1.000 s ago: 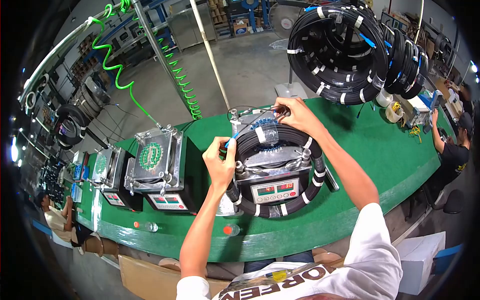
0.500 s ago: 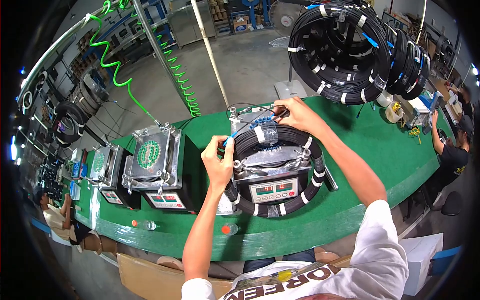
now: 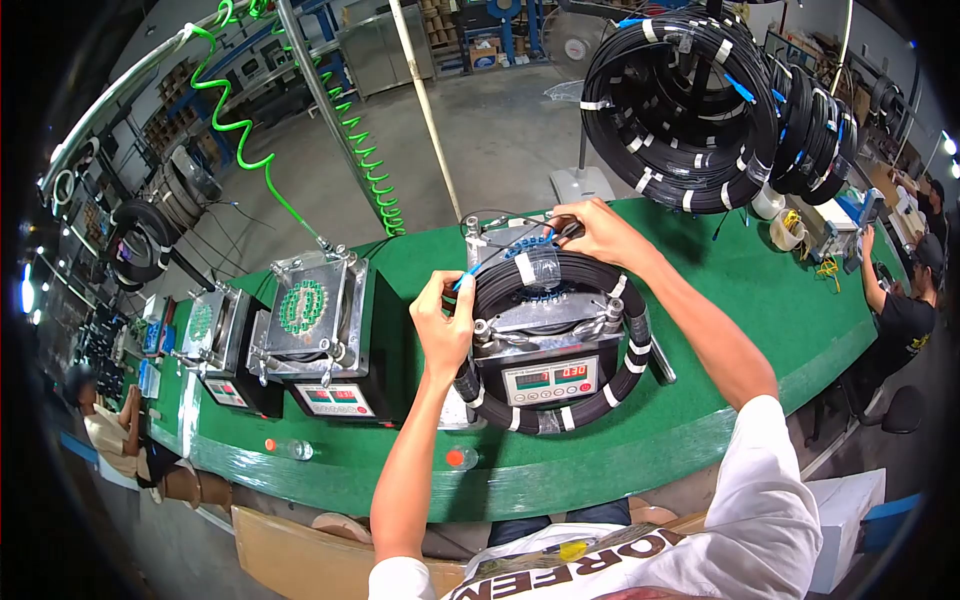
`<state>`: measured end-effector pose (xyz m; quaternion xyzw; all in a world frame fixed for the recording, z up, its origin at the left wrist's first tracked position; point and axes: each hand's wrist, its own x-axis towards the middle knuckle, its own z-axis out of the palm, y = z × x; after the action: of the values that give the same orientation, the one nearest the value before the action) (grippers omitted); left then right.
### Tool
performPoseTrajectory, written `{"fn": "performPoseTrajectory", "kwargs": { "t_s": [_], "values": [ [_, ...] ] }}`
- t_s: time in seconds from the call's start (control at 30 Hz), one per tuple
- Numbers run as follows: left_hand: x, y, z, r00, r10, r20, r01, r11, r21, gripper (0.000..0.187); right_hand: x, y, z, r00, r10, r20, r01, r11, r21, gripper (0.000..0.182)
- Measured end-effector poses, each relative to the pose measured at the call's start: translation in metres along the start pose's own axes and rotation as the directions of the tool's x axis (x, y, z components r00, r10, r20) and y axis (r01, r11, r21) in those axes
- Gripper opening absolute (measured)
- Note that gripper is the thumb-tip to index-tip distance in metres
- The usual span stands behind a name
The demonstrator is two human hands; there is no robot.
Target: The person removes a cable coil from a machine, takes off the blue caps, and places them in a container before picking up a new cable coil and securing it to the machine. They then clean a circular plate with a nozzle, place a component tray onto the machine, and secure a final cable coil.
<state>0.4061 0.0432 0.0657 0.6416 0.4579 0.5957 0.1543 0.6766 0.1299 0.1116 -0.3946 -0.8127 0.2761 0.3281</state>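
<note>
My left hand [image 3: 443,318] is closed, pinching a blue fibre-optic connector [image 3: 468,277] at the end of a thin black cable. My right hand [image 3: 597,232] is closed with its fingertips at a blue connector and black cable near the back of the polishing machine [image 3: 548,382]; the fingers partly hide what they grip. A thick coil of black cable [image 3: 637,345], banded with white tape, hangs over this machine and around its front. Several blue connectors [image 3: 522,245] stand in a row behind the coil's top, near my right hand.
Two similar machines, one with a ring of green connectors [image 3: 302,307], stand to the left on the green table [image 3: 700,300]. Orange-capped bottles [image 3: 462,458] lie near the front edge. More black coils [image 3: 680,185] hang at right. Co-workers sit at both far ends.
The red digits on the near machine's display have changed. Both hands keep their grips in nearly the same places, while the whole view has shifted slightly.
</note>
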Motion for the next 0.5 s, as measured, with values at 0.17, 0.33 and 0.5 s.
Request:
{"fn": "performPoseTrajectory", "kwargs": {
  "t_s": [0.17, 0.33, 0.5],
  "values": [
    [-0.0003, 0.0017, -0.0008, 1.000, -0.006, 0.000, 0.006, 1.000, 0.002, 0.016, -0.0001, 0.0015, 0.0033, 1.000, 0.015, -0.027, -0.015, 1.000, -0.010, 0.020],
    [-0.0004, 0.0023, 0.0000, 1.000, 0.003, -0.008, -0.003, 1.000, -0.003, 0.016, -0.0048, -0.0004, 0.0021, 0.998, -0.008, -0.055, 0.007, 1.000, -0.006, 0.022],
    [0.0006, -0.0022, 0.0002, 1.000, 0.002, -0.002, -0.002, 1.000, -0.001, 0.017, -0.0017, -0.0047, 0.0002, 0.999, 0.022, -0.030, -0.023, 0.999, -0.027, 0.022]
  ]
}}
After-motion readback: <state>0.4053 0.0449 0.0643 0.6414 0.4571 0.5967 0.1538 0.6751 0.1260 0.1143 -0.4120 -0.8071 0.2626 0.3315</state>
